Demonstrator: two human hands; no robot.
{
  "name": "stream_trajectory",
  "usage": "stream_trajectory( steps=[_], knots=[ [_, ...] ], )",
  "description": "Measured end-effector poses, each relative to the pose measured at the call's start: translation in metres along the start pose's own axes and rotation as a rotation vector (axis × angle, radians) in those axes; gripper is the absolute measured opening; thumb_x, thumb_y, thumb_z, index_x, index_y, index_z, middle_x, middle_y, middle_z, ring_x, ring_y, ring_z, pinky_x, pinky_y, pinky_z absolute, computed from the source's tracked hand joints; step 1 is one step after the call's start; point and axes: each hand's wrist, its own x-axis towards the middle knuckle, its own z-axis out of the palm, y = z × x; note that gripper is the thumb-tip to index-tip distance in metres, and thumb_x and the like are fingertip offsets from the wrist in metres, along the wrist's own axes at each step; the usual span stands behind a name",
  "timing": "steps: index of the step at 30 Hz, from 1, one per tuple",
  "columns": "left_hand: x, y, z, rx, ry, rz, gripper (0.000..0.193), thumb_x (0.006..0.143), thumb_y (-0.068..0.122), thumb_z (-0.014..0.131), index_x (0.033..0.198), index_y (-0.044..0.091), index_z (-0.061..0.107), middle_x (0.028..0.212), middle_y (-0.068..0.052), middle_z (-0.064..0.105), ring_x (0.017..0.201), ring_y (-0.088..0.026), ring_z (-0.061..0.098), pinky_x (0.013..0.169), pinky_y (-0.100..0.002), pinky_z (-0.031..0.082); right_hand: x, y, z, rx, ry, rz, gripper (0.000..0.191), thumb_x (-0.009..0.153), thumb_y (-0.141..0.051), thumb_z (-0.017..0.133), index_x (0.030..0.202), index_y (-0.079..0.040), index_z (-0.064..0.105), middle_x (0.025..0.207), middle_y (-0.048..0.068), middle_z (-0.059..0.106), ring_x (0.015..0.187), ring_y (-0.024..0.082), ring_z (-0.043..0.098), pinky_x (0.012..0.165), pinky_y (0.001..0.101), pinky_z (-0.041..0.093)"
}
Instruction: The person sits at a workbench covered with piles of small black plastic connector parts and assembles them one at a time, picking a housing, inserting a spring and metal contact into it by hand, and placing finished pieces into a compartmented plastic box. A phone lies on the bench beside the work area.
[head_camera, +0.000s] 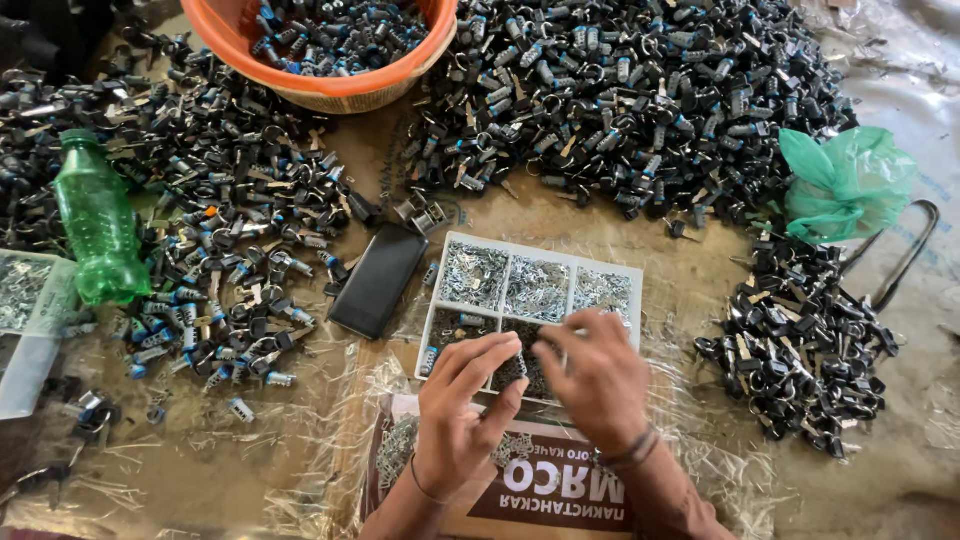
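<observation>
My left hand (462, 410) and my right hand (598, 375) meet over the near edge of a white divided tray (534, 250) filled with small silver metal parts. The fingertips of both hands pinch together above the tray's near compartments, around some small dark part that is too small to make out. Under my wrists lies a brown printed carton (560, 490) with a loose heap of silver pieces (398, 448) on its left end.
Large piles of small black and blue lock-like parts (640, 90) cover the floor left, behind and right (800, 350). An orange basin (330, 92) holds more. A green plastic bottle (98, 222), a black phone (378, 280) and a green plastic bag (850, 185) lie around the tray.
</observation>
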Motion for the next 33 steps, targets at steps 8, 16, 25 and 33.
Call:
stream_trajectory(
  steps=[8,16,25,33],
  knots=[
    [0.002,0.002,0.001,0.032,-0.024,-0.034,0.044,0.082,0.004,0.081,0.124,0.007,0.070,0.125,-0.010,0.070,0.115,-0.029,0.066,0.099,-0.038,0.053,0.000,-0.006,-0.016,0.189,0.118,0.055,0.013,0.081,-0.014,0.082,0.092,-0.009,0.079,0.095,0.003,0.072,0.085,0.020,0.067,0.072,0.0323,0.054],
    [0.002,0.003,0.001,0.048,-0.042,-0.041,0.047,0.079,0.001,0.082,0.124,0.008,0.070,0.123,-0.009,0.070,0.113,-0.029,0.066,0.097,-0.038,0.053,-0.004,-0.003,-0.019,0.661,-0.062,0.307,0.012,0.081,-0.009,0.082,0.091,-0.004,0.080,0.090,0.005,0.075,0.073,0.014,0.068,0.065,0.0279,0.054],
    [0.002,0.003,0.000,0.084,-0.048,0.042,0.048,0.079,-0.001,0.080,0.125,0.008,0.070,0.123,-0.008,0.069,0.112,-0.030,0.064,0.098,-0.040,0.052,-0.004,0.000,-0.022,0.824,-0.226,0.262,0.009,0.082,-0.004,0.079,0.090,0.000,0.078,0.088,0.004,0.074,0.078,0.012,0.068,0.067,0.0250,0.053],
    [0.002,0.002,0.000,0.098,-0.068,0.151,0.046,0.083,-0.002,0.079,0.128,0.008,0.070,0.123,-0.008,0.067,0.113,-0.030,0.064,0.097,-0.041,0.054,-0.006,0.013,-0.019,0.983,-0.346,0.429,0.008,0.082,-0.003,0.080,0.087,0.003,0.079,0.082,0.006,0.072,0.072,0.009,0.063,0.061,0.0237,0.047]
  ],
)
